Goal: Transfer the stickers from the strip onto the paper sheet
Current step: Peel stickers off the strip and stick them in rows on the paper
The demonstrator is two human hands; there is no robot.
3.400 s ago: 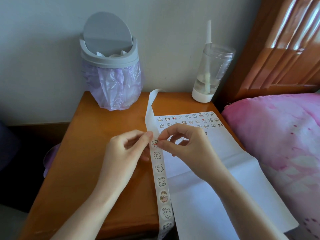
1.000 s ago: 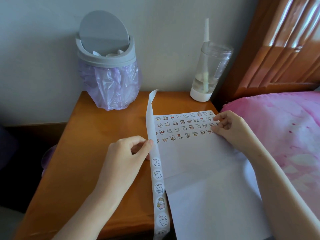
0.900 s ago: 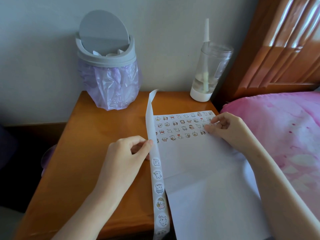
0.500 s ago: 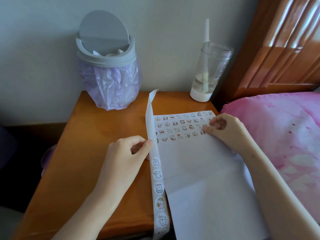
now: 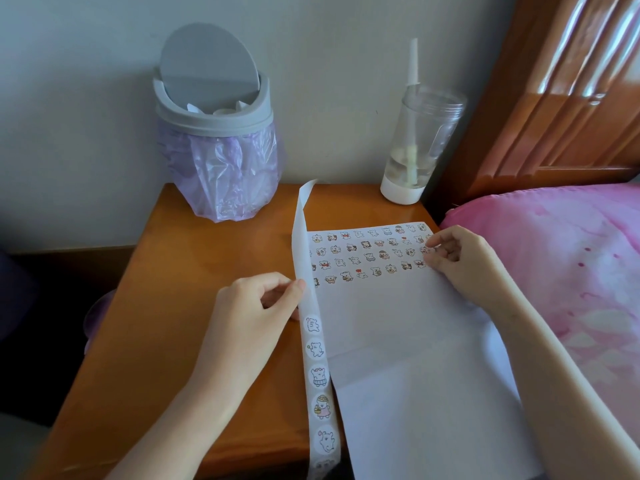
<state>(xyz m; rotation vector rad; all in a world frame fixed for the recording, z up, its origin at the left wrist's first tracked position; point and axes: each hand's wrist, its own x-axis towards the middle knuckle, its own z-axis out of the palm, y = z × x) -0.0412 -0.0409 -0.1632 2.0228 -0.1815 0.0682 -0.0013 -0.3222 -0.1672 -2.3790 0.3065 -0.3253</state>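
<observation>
A person works at a wooden tabletop (image 5: 207, 271), moving stickers (image 5: 312, 323) from a strip (image 5: 317, 368) onto a paper sheet (image 5: 398, 323). The strip runs lengthwise along the sheet's left edge, its bare upper end rising and curling above the sheet's far-left corner. The printed stickers line up along the near stretch of that edge.

The left hand (image 5: 256, 306) pinches the strip between thumb and forefinger, just left of the sheet and just above the topmost sticker. The right hand (image 5: 457, 261) rests at the sheet's far-right corner with its fingers curled. Its thumb and forefinger tips meet on the sheet at the right end of the rows already stuck there. Whether they grip a sticker or only press one flat cannot be told.

The next sticker to peel looks to be the topmost one, at the sheet's left edge. The left hand is nearer to it but occupied, so the right hand would likely have to cross the sheet's full width leftward to reach it.
</observation>
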